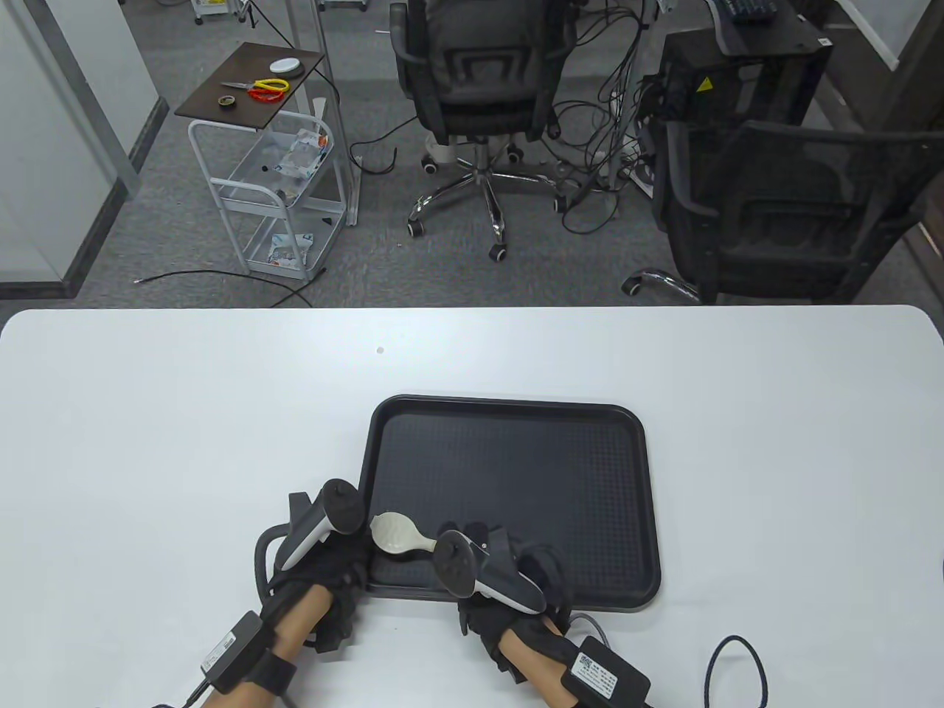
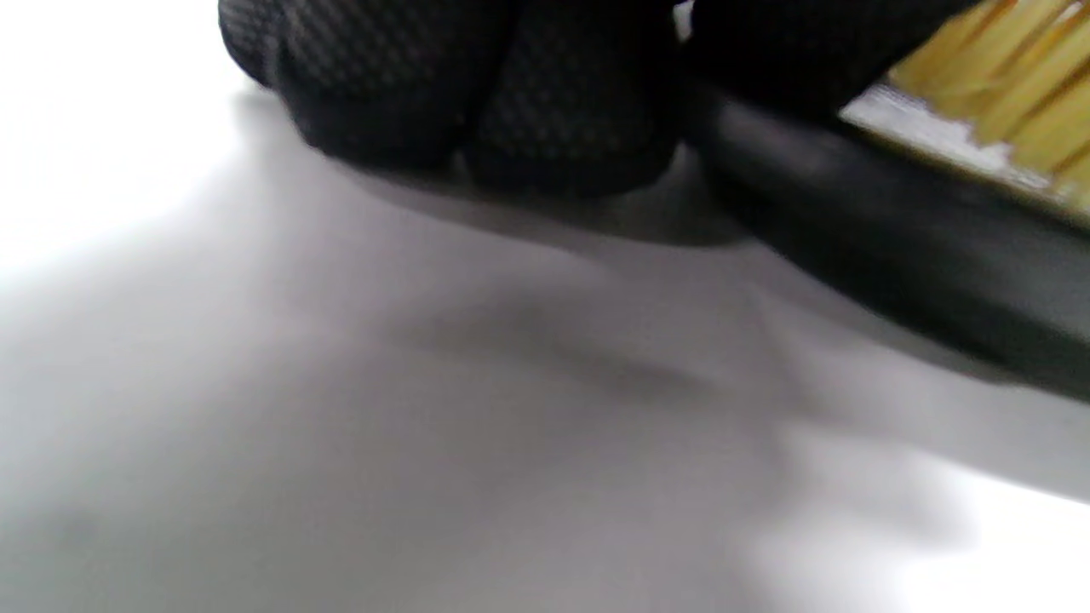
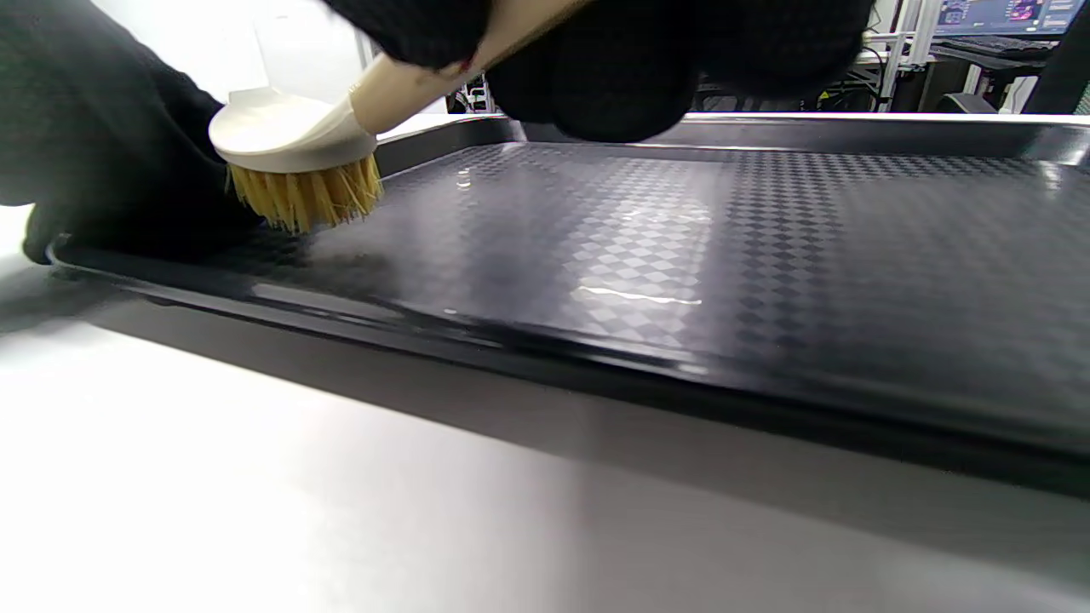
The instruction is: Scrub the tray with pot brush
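**Inspector:** Position of the tray?

**Assistant:** The black tray [image 1: 509, 501] lies flat on the white table [image 1: 147, 442], its textured floor facing up. Both hands are at its near left corner.

**Inspector:** Right hand?

**Assistant:** The right hand [image 1: 516, 568] grips the cream handle of the pot brush [image 1: 398, 535]; in the right wrist view the fingers [image 3: 596, 77] are curled closed around that handle. The brush head [image 3: 294, 136] sticks out beyond the fingertips toward the left hand, with the yellow bristles [image 3: 306, 196] pointing down and meeting the tray floor just inside the near left corner.

**Inspector:** Left hand?

**Assistant:** The left hand [image 1: 332, 568] sits at the tray's left edge. In the left wrist view its gloved fingers [image 2: 477, 94] are bunched together right beside the tray's dark rim [image 2: 894, 247], with the bristles visible just past them. The right wrist view shows the left glove [image 3: 94, 145] over the corner rim, immediately beside the brush head. Whether those fingers actually clamp the rim or only rest against it, I cannot tell; the view is blurred.

**Inspector:** Anything else near the fingers?

**Assistant:** A dark cable [image 1: 737, 664] loops on the table behind the right wrist. Two office chairs [image 1: 479, 88] stand well beyond the table's far edge.
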{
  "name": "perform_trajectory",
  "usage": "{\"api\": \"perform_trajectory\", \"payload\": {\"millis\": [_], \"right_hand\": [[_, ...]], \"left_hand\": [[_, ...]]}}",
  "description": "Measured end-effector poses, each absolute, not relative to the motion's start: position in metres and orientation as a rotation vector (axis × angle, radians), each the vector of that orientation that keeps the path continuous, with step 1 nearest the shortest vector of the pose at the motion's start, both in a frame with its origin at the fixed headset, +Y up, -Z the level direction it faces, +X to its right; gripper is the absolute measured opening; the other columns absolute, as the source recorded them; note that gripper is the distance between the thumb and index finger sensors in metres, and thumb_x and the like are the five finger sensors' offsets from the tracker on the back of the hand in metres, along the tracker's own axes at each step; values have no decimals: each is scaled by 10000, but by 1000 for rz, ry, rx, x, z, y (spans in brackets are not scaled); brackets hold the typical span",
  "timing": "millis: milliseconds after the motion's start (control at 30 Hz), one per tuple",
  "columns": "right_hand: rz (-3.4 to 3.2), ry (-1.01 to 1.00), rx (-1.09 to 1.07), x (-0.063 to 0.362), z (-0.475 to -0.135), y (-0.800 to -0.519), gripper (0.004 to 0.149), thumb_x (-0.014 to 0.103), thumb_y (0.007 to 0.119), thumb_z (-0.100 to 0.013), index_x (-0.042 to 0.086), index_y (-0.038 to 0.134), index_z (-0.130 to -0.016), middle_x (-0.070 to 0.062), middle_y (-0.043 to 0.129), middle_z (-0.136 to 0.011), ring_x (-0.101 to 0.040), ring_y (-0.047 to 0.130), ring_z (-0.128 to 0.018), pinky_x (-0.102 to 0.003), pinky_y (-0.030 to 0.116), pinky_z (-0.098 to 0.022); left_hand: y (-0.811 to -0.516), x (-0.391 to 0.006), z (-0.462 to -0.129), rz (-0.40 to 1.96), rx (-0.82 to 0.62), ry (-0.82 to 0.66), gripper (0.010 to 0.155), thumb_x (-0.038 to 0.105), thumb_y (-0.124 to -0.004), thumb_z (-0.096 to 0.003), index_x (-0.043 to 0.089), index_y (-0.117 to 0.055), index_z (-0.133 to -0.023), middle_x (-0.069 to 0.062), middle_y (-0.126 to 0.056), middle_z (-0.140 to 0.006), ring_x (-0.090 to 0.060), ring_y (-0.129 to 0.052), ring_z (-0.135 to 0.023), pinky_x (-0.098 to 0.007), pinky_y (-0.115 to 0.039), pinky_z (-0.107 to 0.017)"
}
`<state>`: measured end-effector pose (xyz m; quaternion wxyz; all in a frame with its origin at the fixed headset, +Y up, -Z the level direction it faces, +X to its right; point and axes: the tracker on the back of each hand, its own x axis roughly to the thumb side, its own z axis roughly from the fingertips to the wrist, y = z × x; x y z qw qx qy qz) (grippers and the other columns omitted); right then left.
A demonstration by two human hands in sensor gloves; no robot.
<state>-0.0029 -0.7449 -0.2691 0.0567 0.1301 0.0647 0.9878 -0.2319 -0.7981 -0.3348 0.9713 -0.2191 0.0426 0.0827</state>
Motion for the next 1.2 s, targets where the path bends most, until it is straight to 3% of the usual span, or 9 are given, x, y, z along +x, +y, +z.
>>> {"api": "perform_trajectory", "payload": {"millis": [267,633,833,1000,1200], "right_hand": [[2992,245,281,45,-264,-755,529,259,774,-479,317,670,-995,-85,747,-959,-265,885,-709,-471,794,-501],[2992,350,-167,195,-249,-746,527,242,793,-474,318,691,-985,-102,760,-950,-291,883,-722,-512,781,-526],[3015,362,-381,248,-243,-737,523,234,798,-474,311,702,-983,-109,762,-950,-302,876,-728,-526,763,-537],[3025,326,-328,231,-244,-728,522,235,801,-480,290,709,-991,-113,758,-951,-306,859,-725,-524,736,-543],[3026,202,-11,154,-250,-713,527,251,794,-483,298,692,-998,-101,755,-955,-289,860,-727,-509,742,-545]], "left_hand": [[-798,-232,-335,165,-440,88,760,500,-742,-448,138,-433,-1041,24,-904,-438,-196,-906,-385,-473,-655,-623],[-798,-232,-335,168,-443,89,760,500,-743,-447,137,-437,-1040,23,-906,-437,-196,-907,-384,-474,-656,-621],[-798,-232,-335,170,-445,89,761,502,-742,-448,138,-434,-1041,23,-905,-438,-196,-906,-385,-473,-654,-622],[-798,-232,-335,167,-443,90,760,501,-741,-449,138,-433,-1041,23,-904,-439,-196,-905,-386,-473,-654,-623],[-798,-232,-335,165,-441,90,761,501,-741,-448,137,-433,-1041,24,-904,-436,-197,-906,-383,-474,-656,-621]]}}
